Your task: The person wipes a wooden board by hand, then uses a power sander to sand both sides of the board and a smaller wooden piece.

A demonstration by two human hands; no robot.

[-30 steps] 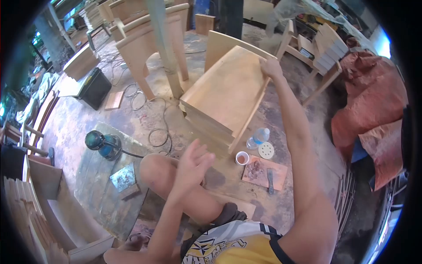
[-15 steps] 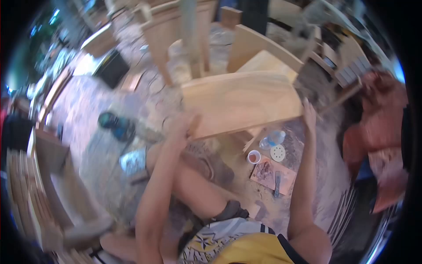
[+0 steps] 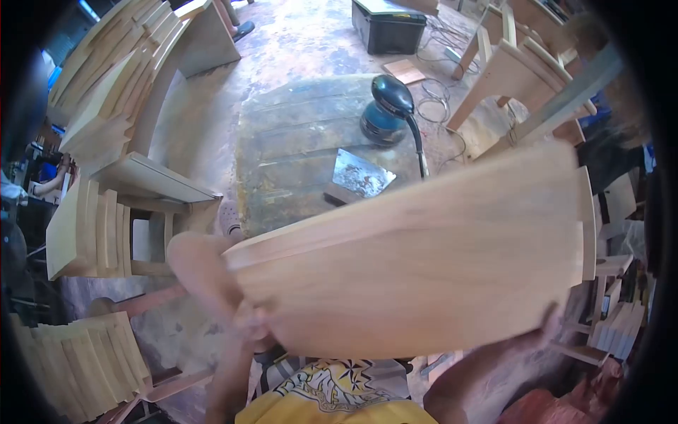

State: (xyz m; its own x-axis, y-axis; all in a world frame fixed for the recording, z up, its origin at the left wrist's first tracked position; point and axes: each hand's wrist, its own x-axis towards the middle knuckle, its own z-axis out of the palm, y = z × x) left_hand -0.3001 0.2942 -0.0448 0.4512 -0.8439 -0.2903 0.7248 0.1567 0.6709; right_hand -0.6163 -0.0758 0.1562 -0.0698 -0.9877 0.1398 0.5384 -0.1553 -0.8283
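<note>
A broad pale wooden panel point(image 3: 417, 275) is held across my lap, tilted, and its edges are slightly blurred. My left hand point(image 3: 252, 321) grips its lower left corner. At the panel's right end, my right hand point(image 3: 547, 326) is closed on the lower edge, with its fingers partly behind the wood. Beyond the panel, a blue and black orbital sander point(image 3: 388, 112) stands on a worn, stained board point(image 3: 289, 134). Close to it lies a block with a shiny, smeared metal plate point(image 3: 361, 174).
Stacks of wooden parts point(image 3: 92, 353) and panelled pieces point(image 3: 159, 92) line the left side. A black toolbox point(image 3: 388, 30) sits at the back. Wooden chair frames point(image 3: 505, 71) stand at the upper right, with cable point(image 3: 434, 102) coiled on the floor beside them.
My view has swung left, bringing the sander to the middle. The panel is nearer my body and tilted differently, with both hands still on it.
</note>
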